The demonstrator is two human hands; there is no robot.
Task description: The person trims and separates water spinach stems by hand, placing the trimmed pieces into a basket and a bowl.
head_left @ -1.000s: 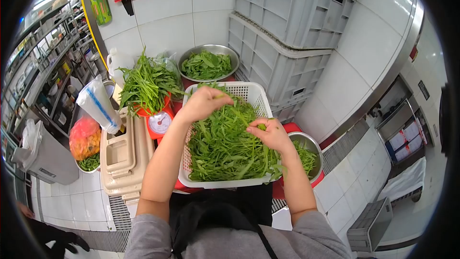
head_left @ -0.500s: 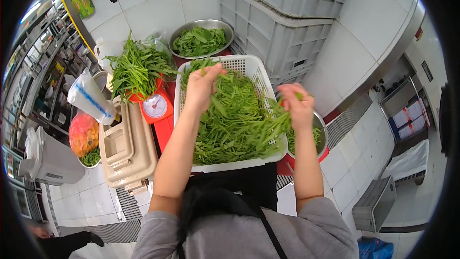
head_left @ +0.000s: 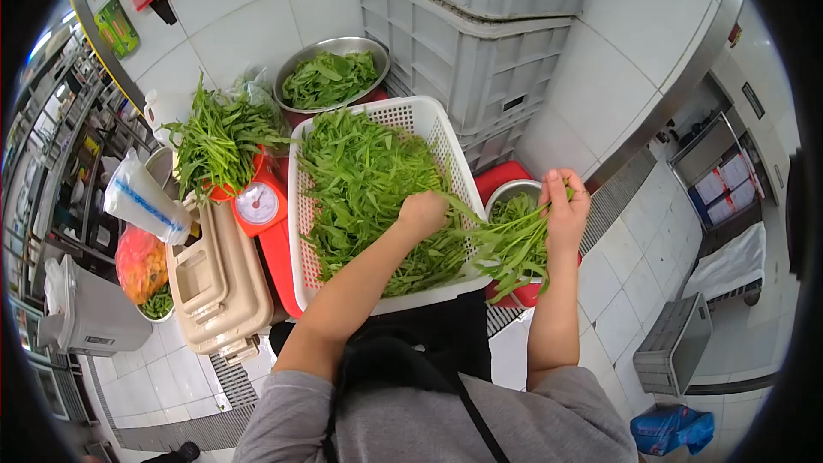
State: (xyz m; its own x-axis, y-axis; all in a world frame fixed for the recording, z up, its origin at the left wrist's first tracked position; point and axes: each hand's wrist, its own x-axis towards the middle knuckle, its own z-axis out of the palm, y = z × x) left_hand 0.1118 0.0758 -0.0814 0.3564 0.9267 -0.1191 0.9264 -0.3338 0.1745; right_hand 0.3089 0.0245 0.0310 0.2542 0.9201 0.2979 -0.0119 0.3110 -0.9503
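Note:
A white perforated basket (head_left: 439, 133) in front of me is heaped with leafy greens (head_left: 364, 159), long-stemmed and narrow-leaved like water spinach. Over the right side of the heap, my left hand (head_left: 424, 213) is closed on some of the greens; its fingertips are partly hidden. Past the basket's right rim, my right hand (head_left: 566, 206) grips a bunch of water spinach (head_left: 514, 247) by the stems, its leaves trailing down and left. Below that bunch, a metal bowl (head_left: 504, 192) with cut green pieces shows partly.
Greens lie on a red dial scale (head_left: 256, 204) at left, beside a beige lidded container (head_left: 231, 291). Behind the basket stand a metal bowl of leaves (head_left: 285, 86) and stacked grey crates (head_left: 454, 51). A grey bin (head_left: 103, 309) is at far left.
My left hand has moved from the basket's far side down and right into the greens. My right hand has shifted slightly right, still holding its bunch. The view has shifted a little.

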